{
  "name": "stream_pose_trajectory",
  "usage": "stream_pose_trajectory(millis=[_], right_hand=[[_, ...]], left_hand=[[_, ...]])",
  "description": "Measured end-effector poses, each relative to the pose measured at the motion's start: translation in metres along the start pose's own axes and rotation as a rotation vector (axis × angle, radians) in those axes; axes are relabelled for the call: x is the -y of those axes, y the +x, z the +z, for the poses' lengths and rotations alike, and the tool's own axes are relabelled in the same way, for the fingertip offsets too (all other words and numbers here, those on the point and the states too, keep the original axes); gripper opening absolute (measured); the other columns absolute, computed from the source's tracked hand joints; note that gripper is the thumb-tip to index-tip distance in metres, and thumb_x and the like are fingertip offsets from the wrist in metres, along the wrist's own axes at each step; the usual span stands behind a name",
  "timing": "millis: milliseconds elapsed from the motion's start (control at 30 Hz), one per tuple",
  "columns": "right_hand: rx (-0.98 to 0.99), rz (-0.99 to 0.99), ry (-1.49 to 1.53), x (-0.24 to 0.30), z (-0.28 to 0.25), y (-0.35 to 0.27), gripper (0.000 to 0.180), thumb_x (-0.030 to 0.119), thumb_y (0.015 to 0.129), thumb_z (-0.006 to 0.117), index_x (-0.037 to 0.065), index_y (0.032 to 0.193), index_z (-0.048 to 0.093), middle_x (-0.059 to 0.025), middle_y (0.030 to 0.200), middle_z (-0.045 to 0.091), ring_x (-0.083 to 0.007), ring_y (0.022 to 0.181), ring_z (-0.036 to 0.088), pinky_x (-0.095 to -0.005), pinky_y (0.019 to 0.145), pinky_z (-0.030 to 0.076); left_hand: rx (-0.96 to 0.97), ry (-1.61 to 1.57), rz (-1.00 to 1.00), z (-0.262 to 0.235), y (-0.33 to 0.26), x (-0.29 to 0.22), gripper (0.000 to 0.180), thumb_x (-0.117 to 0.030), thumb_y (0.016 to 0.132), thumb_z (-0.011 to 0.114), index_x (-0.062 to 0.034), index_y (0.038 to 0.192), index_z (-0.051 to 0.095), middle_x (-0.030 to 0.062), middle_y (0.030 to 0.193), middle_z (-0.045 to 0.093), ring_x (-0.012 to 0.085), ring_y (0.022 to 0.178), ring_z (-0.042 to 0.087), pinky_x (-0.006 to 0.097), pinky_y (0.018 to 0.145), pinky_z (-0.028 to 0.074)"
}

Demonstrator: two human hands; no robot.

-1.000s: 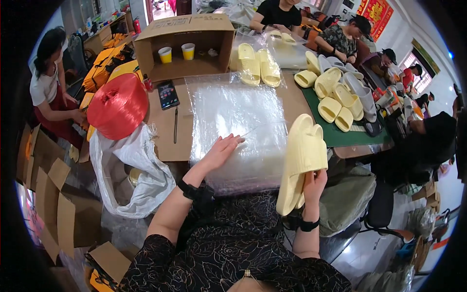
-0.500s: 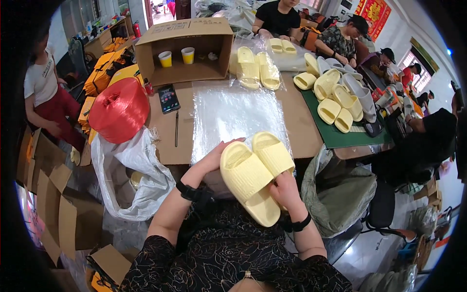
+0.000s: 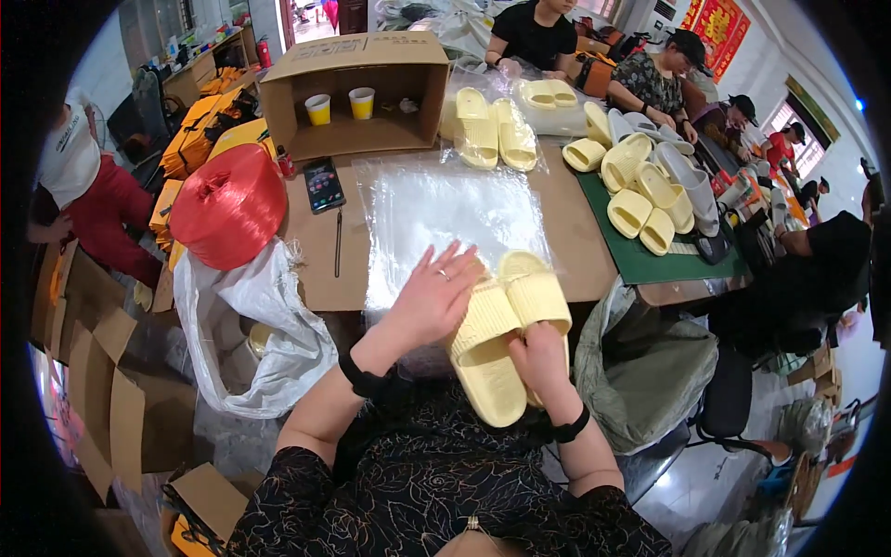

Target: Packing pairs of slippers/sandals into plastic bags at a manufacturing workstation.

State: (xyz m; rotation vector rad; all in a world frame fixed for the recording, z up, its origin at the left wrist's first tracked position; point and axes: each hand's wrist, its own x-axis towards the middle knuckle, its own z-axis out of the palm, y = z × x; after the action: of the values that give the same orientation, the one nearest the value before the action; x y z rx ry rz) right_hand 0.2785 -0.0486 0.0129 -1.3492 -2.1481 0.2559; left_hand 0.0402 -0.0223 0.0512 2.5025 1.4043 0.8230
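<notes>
A pair of pale yellow slippers [image 3: 489, 320] is held in front of my chest, over the table's near edge. My right hand [image 3: 541, 364] grips them, its fingers tucked under the strap of the right slipper. Across the toe of the left slipper lies my left hand [image 3: 434, 295], palm down with the fingers stretched out. Beneath and beyond it, clear plastic bags [image 3: 455, 209] lie flat in a stack on the table. Dark bands circle both my wrists.
An open cardboard box [image 3: 353, 60] with two paper cups stands at the back. Bagged slippers [image 3: 495, 130] lie beside it, and loose slippers cover a green mat [image 3: 640, 260]. Red twine [image 3: 229, 206], a phone [image 3: 323, 186] and a pen [image 3: 338, 243] are left. Sacks hang both sides; co-workers sit right.
My left hand has come from behind the left slipper onto its front, fingers now spread. The slippers have shifted slightly right and turned more upright. A person at left has bent lower.
</notes>
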Motion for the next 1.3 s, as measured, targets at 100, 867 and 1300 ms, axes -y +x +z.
stream_pose_trajectory(millis=[100, 867, 1300], right_hand=[[-0.044, -0.041, 0.055, 0.014, 0.01, 0.008, 0.017, 0.013, 0.078, 0.067, -0.004, 0.08, 0.062, -0.0241, 0.08, 0.06, -0.0414, 0.077, 0.059, -0.0493, 0.068, 0.047], [0.009, -0.194, 0.425, 0.037, 0.057, 0.091, 0.053, 0.02, 0.09, 0.064, 0.001, 0.136, 0.046, -0.027, 0.129, 0.049, -0.0434, 0.125, 0.043, -0.0464, 0.103, 0.039], [-0.209, 0.407, 0.985, -0.041, -0.059, 0.066, 0.016, 0.013, 0.092, 0.062, -0.001, 0.086, 0.066, 0.0028, 0.064, 0.052, -0.0067, 0.054, 0.045, -0.0215, 0.05, 0.033]], left_hand=[[0.016, 0.05, 0.097, 0.0, -0.002, -0.011, 0.043, -0.02, 0.098, 0.04, -0.0062, 0.138, 0.05, 0.0124, 0.152, 0.038, 0.0341, 0.143, 0.028, 0.052, 0.119, 0.016], [0.251, -0.575, 0.037, -0.065, -0.034, -0.004, 0.046, -0.03, 0.096, 0.052, -0.0058, 0.136, 0.053, 0.0145, 0.138, 0.055, 0.0307, 0.13, 0.049, 0.038, 0.109, 0.036], [-0.043, 0.122, -0.585, -0.024, 0.049, 0.055, 0.053, -0.052, 0.084, 0.064, -0.0009, 0.094, 0.072, 0.0181, 0.091, 0.069, 0.0323, 0.085, 0.068, 0.04, 0.074, 0.053]])
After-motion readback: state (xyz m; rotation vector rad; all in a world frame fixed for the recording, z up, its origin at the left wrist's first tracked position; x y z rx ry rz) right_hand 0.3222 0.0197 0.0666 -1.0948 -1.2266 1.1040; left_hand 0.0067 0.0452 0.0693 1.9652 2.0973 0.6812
